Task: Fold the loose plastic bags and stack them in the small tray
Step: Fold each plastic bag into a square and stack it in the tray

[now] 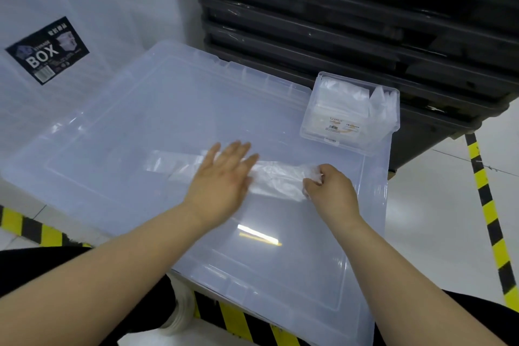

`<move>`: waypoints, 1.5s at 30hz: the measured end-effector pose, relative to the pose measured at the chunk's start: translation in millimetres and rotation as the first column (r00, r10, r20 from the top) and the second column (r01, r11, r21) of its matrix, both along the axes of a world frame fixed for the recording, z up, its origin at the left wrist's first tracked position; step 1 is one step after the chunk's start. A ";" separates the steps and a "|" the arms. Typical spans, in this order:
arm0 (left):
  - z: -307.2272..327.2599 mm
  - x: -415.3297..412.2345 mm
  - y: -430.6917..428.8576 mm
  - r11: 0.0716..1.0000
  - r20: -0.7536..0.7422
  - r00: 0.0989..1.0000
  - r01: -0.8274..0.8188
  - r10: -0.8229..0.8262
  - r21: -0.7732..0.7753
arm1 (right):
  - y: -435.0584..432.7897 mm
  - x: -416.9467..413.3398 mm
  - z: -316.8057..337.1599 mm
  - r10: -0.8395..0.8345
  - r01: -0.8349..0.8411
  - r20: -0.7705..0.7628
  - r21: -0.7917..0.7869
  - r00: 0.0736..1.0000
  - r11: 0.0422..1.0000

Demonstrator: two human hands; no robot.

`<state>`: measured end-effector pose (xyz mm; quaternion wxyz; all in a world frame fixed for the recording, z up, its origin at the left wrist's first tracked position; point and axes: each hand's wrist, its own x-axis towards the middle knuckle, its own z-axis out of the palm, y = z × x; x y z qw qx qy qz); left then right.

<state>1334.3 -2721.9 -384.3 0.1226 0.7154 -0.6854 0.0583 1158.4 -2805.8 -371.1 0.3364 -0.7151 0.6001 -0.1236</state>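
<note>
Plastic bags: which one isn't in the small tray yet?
The long flattened bag stretched across the clear lid, pressed by the left hand and pinched at its end by the right hand. The other bags sit folded inside the small tray.

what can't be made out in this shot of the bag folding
Head view only.
plastic bag: its middle lies under the left hand.
right hand: its fingers curl into the bag's end, tips hidden.
folded bags in the small tray: count unclear, clear layers blend.
tray label: print too small.
</note>
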 end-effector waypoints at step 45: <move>44.6 23.5 -48.6 0.612 -0.082 0.931 -0.166 0.357 0.773 | 16.9 -3.5 -3.2 0.388 -0.477 -0.504 -0.056 0.771 0.877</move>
